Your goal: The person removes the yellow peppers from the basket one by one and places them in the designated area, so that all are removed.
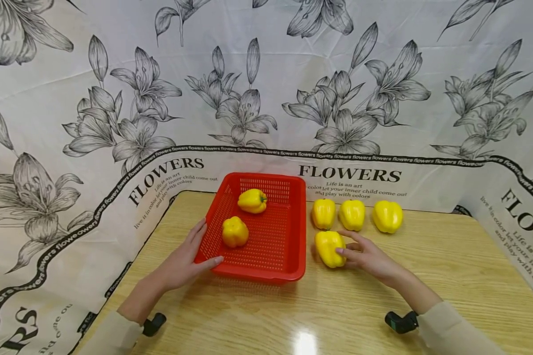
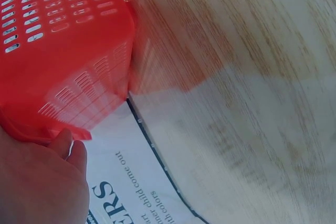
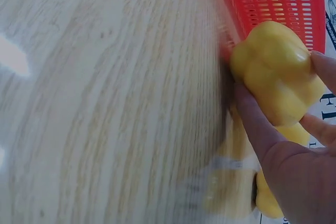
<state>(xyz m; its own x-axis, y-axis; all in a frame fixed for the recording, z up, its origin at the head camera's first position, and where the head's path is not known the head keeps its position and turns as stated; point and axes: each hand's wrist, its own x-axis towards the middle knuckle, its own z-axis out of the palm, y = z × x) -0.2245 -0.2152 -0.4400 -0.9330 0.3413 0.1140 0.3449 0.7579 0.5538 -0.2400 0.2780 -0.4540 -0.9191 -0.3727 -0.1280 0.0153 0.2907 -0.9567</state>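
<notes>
Two hands are at work, and both are in contact with something. The right hand (image 1: 366, 254) pinches a yellow pepper (image 1: 328, 248) between its thumb and parted fingers, just right of the red basket (image 1: 298, 231); whether that pepper is raised I cannot tell. The left hand (image 1: 182, 264) holds the near-left corner of the basket, thumb and fingers spread wide apart, the thumb over the front rim and the fingers along the outside of the left rim.

Inside the basket, the rear pepper (image 1: 251, 201) lies on its side toward the back, and the front pepper (image 1: 235, 232) sits near the left wall. Beyond the right hand, a row of three peppers (image 1: 352, 215) runs from beside the basket's right wall, the rightmost a little apart.

The wooden table (image 1: 435, 266) stretches bare right of the row and in front of the basket. Its back and left edges meet a flowered cloth (image 1: 271, 64); the basket's rear stands near the back edge, with a strip of wood along its left.
</notes>
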